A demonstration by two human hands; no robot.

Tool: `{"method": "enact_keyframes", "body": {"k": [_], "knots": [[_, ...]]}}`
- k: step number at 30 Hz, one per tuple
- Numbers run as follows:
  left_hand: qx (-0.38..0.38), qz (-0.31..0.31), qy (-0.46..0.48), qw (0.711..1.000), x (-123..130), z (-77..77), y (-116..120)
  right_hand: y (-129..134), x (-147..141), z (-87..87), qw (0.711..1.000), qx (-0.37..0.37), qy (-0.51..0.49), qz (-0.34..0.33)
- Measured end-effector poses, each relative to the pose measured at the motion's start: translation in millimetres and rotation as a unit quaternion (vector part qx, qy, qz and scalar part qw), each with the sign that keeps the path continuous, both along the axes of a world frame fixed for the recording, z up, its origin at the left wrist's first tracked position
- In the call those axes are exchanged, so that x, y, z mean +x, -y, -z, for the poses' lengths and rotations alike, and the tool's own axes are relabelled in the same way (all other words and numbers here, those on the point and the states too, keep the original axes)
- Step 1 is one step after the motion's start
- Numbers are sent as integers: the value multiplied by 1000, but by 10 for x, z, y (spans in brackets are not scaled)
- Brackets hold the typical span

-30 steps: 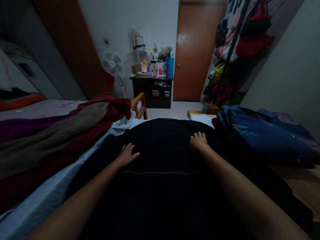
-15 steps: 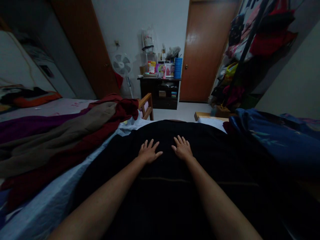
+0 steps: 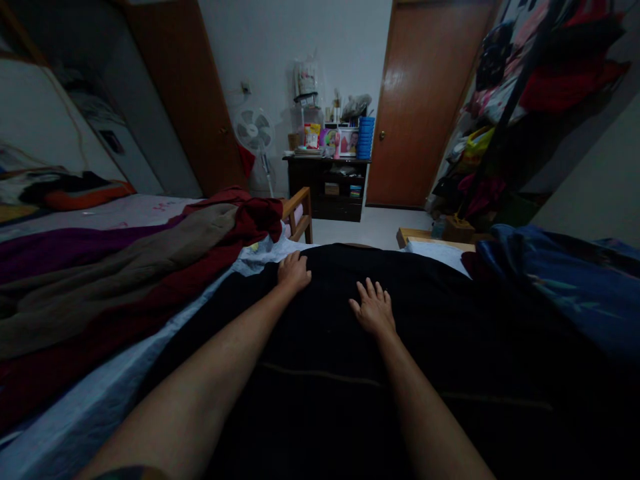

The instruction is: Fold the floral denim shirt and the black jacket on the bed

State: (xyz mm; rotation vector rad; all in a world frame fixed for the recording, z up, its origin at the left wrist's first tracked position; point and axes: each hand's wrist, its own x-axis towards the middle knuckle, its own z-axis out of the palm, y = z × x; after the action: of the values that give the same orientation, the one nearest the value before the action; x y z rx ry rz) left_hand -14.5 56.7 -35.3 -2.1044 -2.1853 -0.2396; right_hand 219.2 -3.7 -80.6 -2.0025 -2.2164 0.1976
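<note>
A large black cloth [image 3: 325, 333] lies spread out before me, with a thin light line running across it. My right hand [image 3: 375, 307] rests flat on its middle, palm down, fingers spread. Farther out and to the left, my left hand [image 3: 295, 271] lies on the cloth near its far left edge. Its fingers are a little bent and point away from me, thumb apart; no fold of cloth shows between them. Beneath the black cloth, a pale blue sheet [image 3: 150, 350] shows along the left side.
Dark red, purple and brown blankets [image 3: 175, 247] lie at left. Blue patterned fabric [image 3: 565, 287] is heaped at right. Beyond stand a wooden bed end [image 3: 300, 210], a white fan [image 3: 255, 130], a dark cabinet [image 3: 325, 190] and a brown door [image 3: 433, 100]. Bags [image 3: 565, 87] hang at upper right.
My left hand has moved forward and slightly left, its fingers now less spread. My right hand still lies flat, slightly nearer to me. The view has shifted a little left.
</note>
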Motion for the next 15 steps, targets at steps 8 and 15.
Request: {"method": "enact_keyframes", "body": {"k": [8, 15], "knots": [[-100, -40, 86, 991, -26, -83, -595, 5, -10, -2, 1000, 5, -23, 7], [-68, -54, 77, 993, 133, -22, -531, 28, 102, -64, 965, 144, -133, 172]]}}
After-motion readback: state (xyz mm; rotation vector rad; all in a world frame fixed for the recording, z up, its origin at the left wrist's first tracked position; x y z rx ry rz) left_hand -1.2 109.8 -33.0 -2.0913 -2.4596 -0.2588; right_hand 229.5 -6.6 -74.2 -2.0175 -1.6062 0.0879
